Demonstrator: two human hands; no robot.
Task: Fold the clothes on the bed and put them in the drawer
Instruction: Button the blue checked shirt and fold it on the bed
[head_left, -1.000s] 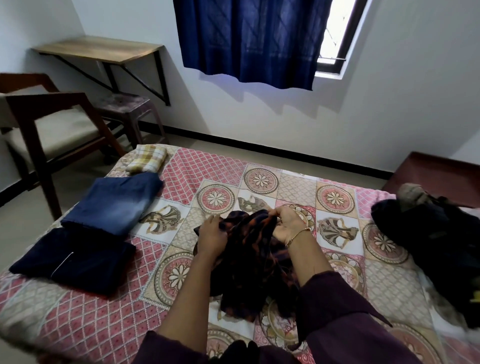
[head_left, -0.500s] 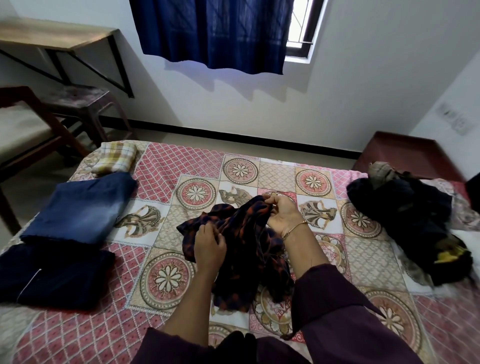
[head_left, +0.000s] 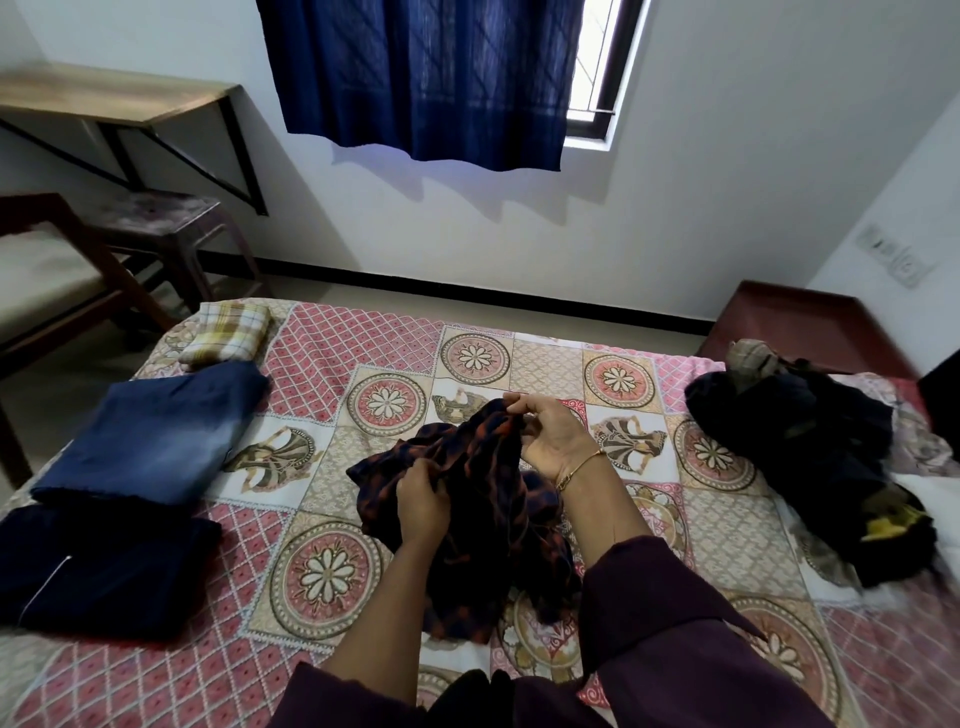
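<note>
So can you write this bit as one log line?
step: sorting out garment | hands: left, right both grip orange-black garment | folded: three | unfolded pile: right

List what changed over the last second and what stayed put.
The left hand slid nearer along the dark orange-patterned garment; the right hand still pinches its top edge. Folded jeans, navy garment, checked cloth and unfolded pile stayed put.

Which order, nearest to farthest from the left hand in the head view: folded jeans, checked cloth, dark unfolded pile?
From the left hand:
1. Folded jeans, to its left.
2. Checked cloth, far-left corner of the bed.
3. Dark unfolded pile, right side of the bed.
</note>
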